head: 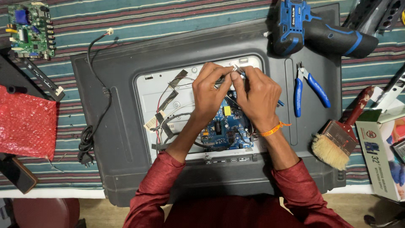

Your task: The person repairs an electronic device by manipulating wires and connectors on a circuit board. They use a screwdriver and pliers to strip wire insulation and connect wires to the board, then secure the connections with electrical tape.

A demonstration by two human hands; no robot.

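A dark grey television back (114,126) lies flat on a striped cloth, its middle opened onto a white metal plate (147,97). A blue circuit board (225,126) sits in that opening with thin wires and flat ribbon cables (171,99) beside it. My left hand (209,95) and my right hand (257,95) meet above the board's upper edge. Both pinch a small thin part (238,71) between their fingertips; what it is I cannot tell. A blue tip (281,102) pokes out beside my right hand.
A blue and black cordless drill (312,29) lies at the top right, blue-handled pliers (310,86) beside the opening, and a worn brush (337,137) at the right. A green circuit board (29,29), red bubble wrap (25,122), a black power cord (90,135) and a printed box (379,156) surround the set.
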